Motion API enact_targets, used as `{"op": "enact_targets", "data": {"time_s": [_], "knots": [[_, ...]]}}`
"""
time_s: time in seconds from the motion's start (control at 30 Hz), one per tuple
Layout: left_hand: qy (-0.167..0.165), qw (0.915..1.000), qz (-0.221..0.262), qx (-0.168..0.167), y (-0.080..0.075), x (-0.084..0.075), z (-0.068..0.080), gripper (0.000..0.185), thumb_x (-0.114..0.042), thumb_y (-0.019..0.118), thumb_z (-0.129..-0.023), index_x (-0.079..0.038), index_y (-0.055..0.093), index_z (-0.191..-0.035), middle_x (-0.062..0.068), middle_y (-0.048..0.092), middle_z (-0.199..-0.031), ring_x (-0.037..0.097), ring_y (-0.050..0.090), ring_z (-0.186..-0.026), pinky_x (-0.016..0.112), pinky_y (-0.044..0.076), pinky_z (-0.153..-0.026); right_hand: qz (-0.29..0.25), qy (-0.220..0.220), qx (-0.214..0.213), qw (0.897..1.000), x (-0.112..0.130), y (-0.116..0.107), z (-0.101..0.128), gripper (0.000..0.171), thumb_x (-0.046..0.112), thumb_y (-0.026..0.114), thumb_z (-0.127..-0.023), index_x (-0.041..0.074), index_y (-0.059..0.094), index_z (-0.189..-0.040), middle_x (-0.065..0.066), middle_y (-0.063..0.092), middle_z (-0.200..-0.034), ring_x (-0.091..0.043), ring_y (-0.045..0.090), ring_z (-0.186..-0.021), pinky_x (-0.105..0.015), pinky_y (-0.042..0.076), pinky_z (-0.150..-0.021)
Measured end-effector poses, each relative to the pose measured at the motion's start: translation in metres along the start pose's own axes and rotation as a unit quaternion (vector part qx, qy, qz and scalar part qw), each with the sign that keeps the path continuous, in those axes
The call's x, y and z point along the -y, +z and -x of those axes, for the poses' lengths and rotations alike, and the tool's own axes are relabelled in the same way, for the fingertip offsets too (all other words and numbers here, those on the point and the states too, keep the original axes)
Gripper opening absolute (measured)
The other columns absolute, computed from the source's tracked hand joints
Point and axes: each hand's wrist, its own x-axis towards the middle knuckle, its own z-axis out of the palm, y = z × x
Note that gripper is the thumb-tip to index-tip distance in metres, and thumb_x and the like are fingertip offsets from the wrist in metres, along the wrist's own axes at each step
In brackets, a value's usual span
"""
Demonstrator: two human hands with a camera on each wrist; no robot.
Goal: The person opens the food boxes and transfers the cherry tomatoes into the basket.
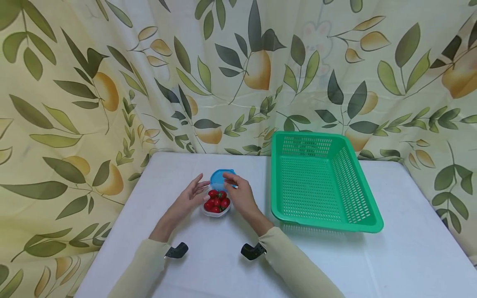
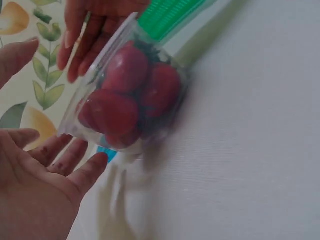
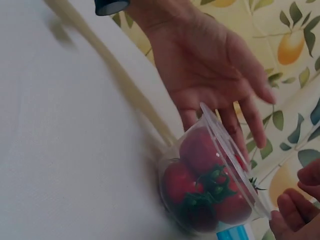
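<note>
A clear plastic container (image 1: 217, 215) of small red tomatoes (image 1: 217, 202) with green stems stands uncovered on the table. Behind it lies a blue lid (image 1: 220, 177), partly covered by the right hand. My left hand (image 1: 191, 198) is at the container's left side, fingers spread and nothing in its grasp; the left wrist view shows its fingertips close to the rim. On the opposite side, my right hand (image 1: 243, 199) hovers by the rim and lid with loosely bent fingers. In the right wrist view, only some of its fingers (image 3: 295, 212) show, near the rim.
A large green plastic basket (image 1: 277, 178) with perforated walls stands to the right, on the white-covered table (image 1: 231, 265). A curtain with a leaf and fruit print (image 1: 149, 103) hangs behind the table and along its left side.
</note>
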Motion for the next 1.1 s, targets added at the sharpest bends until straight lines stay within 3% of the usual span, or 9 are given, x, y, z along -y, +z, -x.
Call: {"op": "enact_targets", "data": {"time_s": [0.17, 0.37, 0.6, 0.87, 1.1], "knots": [[0.006, 0.9998, -0.003, 0.017, 0.008, 0.003, 0.009, 0.095, -0.022, 0.074, -0.093, -0.035, 0.011, -0.163, 0.004, 0.033, -0.164, 0.032, 0.018, -0.155, 0.065, 0.02, -0.12, 0.018, -0.014, 0.023, 0.999, 0.005, -0.002, 0.006, 0.038, 0.006, 0.061, -0.1, 0.008, 0.062, -0.138, -0.01, 0.063, -0.136, -0.025, 0.059, -0.123, -0.038, 0.055, -0.099], [0.004, 0.9989, 0.004, 0.046, 0.015, 0.008, 0.012, 0.109, -0.014, 0.081, -0.086, -0.024, 0.006, -0.165, 0.009, 0.022, -0.168, 0.033, 0.016, -0.156, 0.06, 0.017, -0.122, 0.066, -0.035, 0.048, 0.996, 0.01, -0.006, 0.011, 0.041, 0.002, 0.065, -0.097, 0.006, 0.062, -0.137, -0.007, 0.064, -0.137, -0.026, 0.06, -0.125, -0.042, 0.052, -0.104], [0.004, 0.9991, -0.007, 0.042, 0.02, 0.007, 0.014, 0.106, -0.011, 0.082, -0.085, -0.016, 0.012, -0.164, 0.011, 0.022, -0.168, 0.035, 0.016, -0.155, 0.064, 0.018, -0.121, 0.133, -0.055, 0.069, 0.987, 0.011, -0.01, 0.013, 0.042, -0.003, 0.071, -0.09, 0.01, 0.068, -0.131, -0.006, 0.067, -0.131, -0.027, 0.061, -0.12, -0.048, 0.05, -0.106], [0.003, 0.9992, -0.015, 0.038, 0.02, 0.007, 0.015, 0.104, -0.012, 0.083, -0.084, -0.015, 0.015, -0.163, 0.009, 0.023, -0.167, 0.034, 0.015, -0.156, 0.062, 0.02, -0.121, 0.17, -0.031, 0.084, 0.981, 0.005, -0.01, 0.013, 0.043, 0.001, 0.074, -0.089, 0.013, 0.07, -0.129, -0.005, 0.067, -0.13, -0.028, 0.059, -0.123, -0.048, 0.053, -0.102], [0.005, 0.9992, -0.014, 0.038, 0.02, 0.007, 0.014, 0.103, -0.01, 0.082, -0.084, -0.013, 0.015, -0.162, 0.01, 0.022, -0.167, 0.034, 0.014, -0.156, 0.06, 0.018, -0.122, 0.264, -0.062, 0.073, 0.96, 0.002, -0.008, 0.013, 0.038, 0.004, 0.077, -0.087, 0.013, 0.074, -0.123, -0.006, 0.07, -0.125, -0.028, 0.054, -0.118, -0.047, 0.053, -0.097]]}}
